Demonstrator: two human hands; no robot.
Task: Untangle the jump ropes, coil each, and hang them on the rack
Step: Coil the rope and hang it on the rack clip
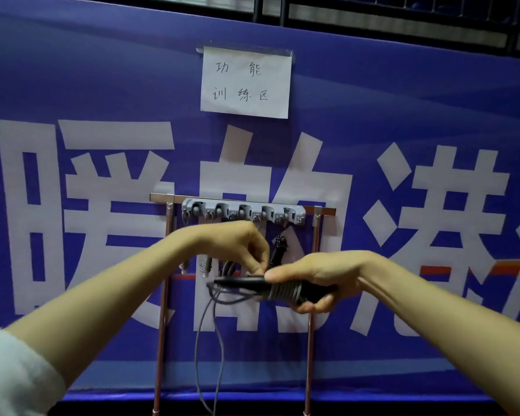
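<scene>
My right hand grips the black handles of a jump rope, held level, with grey cord wound several times round them. My left hand pinches the cord just above the handles' left end. A loose grey loop of the same rope hangs down toward the floor. Behind my hands stands the rack, a grey hook strip on a copper-coloured frame. Coiled ropes hang from its hooks, partly hidden by my left hand.
A blue banner with large white characters covers the wall behind the rack. A white paper sign is taped above it. The rack's legs run down to the floor on both sides of the hanging loop.
</scene>
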